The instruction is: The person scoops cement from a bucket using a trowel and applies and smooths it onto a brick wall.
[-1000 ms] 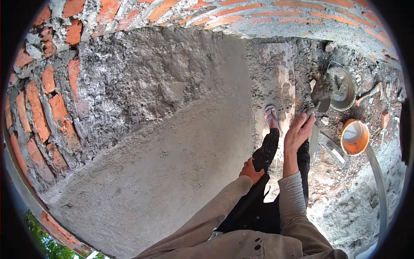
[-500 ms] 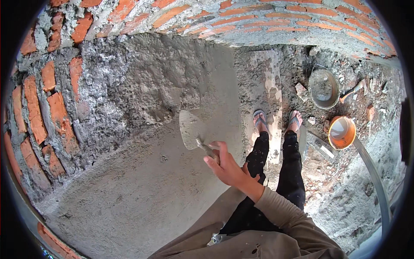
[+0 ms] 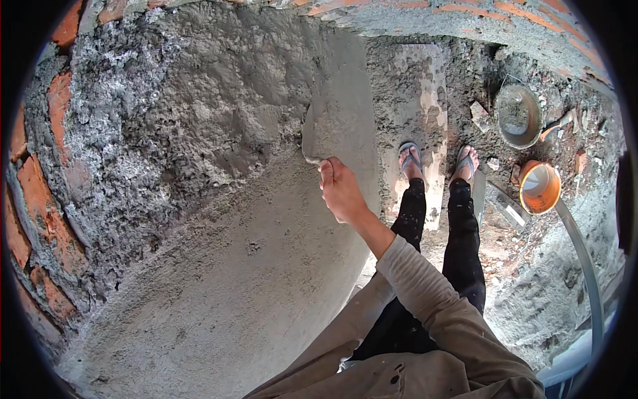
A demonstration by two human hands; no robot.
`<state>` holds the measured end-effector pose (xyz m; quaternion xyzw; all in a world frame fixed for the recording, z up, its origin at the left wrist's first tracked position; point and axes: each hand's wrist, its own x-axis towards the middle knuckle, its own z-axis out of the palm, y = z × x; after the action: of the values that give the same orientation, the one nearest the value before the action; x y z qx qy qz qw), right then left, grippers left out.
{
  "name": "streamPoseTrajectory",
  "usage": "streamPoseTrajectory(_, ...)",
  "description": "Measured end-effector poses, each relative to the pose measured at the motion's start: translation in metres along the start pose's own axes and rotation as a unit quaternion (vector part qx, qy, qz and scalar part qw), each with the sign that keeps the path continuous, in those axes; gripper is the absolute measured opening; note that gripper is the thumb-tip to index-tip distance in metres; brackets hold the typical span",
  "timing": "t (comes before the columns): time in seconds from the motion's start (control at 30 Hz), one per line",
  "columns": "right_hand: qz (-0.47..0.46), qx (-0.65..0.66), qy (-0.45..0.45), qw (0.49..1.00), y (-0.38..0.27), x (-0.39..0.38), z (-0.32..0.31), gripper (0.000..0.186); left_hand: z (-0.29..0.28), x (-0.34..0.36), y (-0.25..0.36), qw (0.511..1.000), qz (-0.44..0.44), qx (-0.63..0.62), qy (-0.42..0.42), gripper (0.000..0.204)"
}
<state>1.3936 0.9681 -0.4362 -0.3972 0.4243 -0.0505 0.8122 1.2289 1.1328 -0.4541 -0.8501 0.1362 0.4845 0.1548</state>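
Note:
My right hand point(image 3: 342, 189) grips the handle of a trowel point(image 3: 324, 133), whose blade lies flat against the wall's wet grey plaster, at the edge between rough mortar point(image 3: 239, 86) and the smoother band. A larger smooth plastered area point(image 3: 219, 292) spreads below. My left forearm point(image 3: 335, 329) reaches up from the lower edge; its hand is hidden behind my right arm.
Both feet in flip-flops point(image 3: 411, 159) stand by a stained board point(image 3: 432, 93). At right are a metal bucket point(image 3: 518, 116), an orange-handled tool point(image 3: 558, 126), an orange bucket point(image 3: 539, 189), a long grey strip point(image 3: 581, 259) and rubble. Brick wall point(image 3: 43, 199) borders the left.
The trowel has moved from over the metal bucket to the wall, then slightly upward along the plaster in my right hand. My left hand has gone from view behind my right arm.

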Motion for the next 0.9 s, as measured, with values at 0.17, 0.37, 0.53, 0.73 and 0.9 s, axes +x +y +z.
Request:
streamPoseTrajectory(0.17,-0.027,-0.069,-0.029,0.997,-0.056,-0.037,0.014,0.03,0.019,0.003,0.002,0.994,0.033,-0.014,0.104,0.089)
streamPoseTrajectory(0.37,-0.128,-0.088,0.001,0.988,-0.056,-0.096,0.038,0.027,-0.019,0.002,0.022,0.999,0.003,-0.014,-0.04,0.088)
streamPoseTrajectory(0.53,-0.054,0.07,0.002,0.996,-0.014,-0.067,0.007,0.027,-0.014,0.002,0.033,1.0,-0.003,-0.013,-0.028,0.087)
streamPoseTrajectory(0.73,-0.081,-0.009,-0.029,0.996,-0.025,-0.007,-0.001,0.031,0.002,0.009,0.014,0.999,0.014,-0.015,0.031,0.088)
streamPoseTrajectory(0.9,-0.118,-0.031,-0.072,0.99,-0.069,-0.067,0.024,0.03,-0.015,0.0,0.022,1.0,-0.012,-0.018,-0.001,0.088)
